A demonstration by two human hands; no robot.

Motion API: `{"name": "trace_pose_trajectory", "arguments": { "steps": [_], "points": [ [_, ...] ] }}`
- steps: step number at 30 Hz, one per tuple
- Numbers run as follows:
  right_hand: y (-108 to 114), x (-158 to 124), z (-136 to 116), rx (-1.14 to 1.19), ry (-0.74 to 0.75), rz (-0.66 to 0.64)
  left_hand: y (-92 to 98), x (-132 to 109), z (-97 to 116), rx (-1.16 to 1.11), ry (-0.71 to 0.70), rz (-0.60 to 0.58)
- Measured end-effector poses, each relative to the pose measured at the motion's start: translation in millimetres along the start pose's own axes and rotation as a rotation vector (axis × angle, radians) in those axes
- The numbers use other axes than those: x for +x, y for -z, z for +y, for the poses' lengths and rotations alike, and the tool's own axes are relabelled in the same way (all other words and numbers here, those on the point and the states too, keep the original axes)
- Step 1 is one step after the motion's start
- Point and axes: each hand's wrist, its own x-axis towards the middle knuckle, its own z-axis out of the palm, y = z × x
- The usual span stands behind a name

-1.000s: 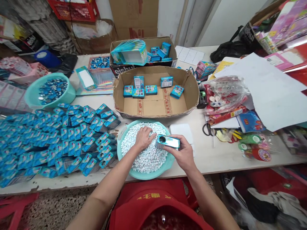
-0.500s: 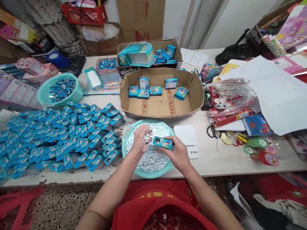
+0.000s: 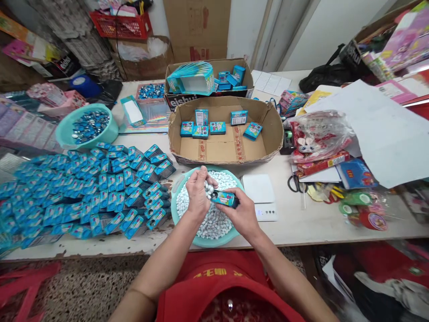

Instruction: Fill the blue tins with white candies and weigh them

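Observation:
Over a turquoise basin [image 3: 176, 210] full of small white candies [image 3: 214, 226], my left hand [image 3: 199, 192] is cupped round a handful of the same candies [image 3: 208, 187]. Its fingers meet the open end of a small blue candy box [image 3: 224, 198]. My right hand [image 3: 246, 213] grips that box by its far end, tilted with its round opening toward the left hand. Some candies sit at the opening; how many are inside is hidden. Many similar blue boxes [image 3: 110, 192] stand packed together on the table to the left.
A low cardboard box [image 3: 221, 150] with several blue boxes lies beyond the basin. A white scale [image 3: 258, 190] stands right of it. Scissors [image 3: 296, 183], bags and papers cover the right side. At the left is a turquoise bowl [image 3: 114, 132] of blue-and-silver pieces.
My left hand has turned more upright and come against the box's opening, bringing its candies there. The box in my right hand has shifted slightly left.

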Motion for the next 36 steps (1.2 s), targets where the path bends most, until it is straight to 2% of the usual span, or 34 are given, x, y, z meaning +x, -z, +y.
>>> {"name": "trace_pose_trajectory", "arguments": {
  "steps": [10, 13, 17, 20, 25, 29, 33, 36],
  "points": [
    [2, 1, 0, 0.060, -0.001, 0.000, -9.5, -3, -6, 0.159, -0.074, 0.012],
    [2, 3, 1, 0.077, -0.003, 0.004, -12.9, -3, -5, 0.154, -0.079, -0.010],
    [2, 5, 4, 0.116, -0.035, 0.008, -17.3, -4, 1, 0.130, 0.001, -0.044],
    [2, 6, 4, 0.160, -0.047, 0.005, -19.1, -4, 4, 0.096, -0.027, -0.036],
    [0, 8, 2, 0.116, 0.044, 0.021, -16.9, -1, -3, 0.143, -0.066, -0.030],
    [6, 9, 7, 0.204, 0.009, -0.012, -16.7, -3, 4, 0.106, -0.050, -0.042],
    [16, 9, 20, 0.373, -0.090, 0.024, -5.1, 1, 6, 0.097, -0.083, -0.019],
    [21, 10, 25, 0.418, -0.160, 0.021, 21.9, 12, -16, 0.251, -0.097, 0.055]
  ]
}}
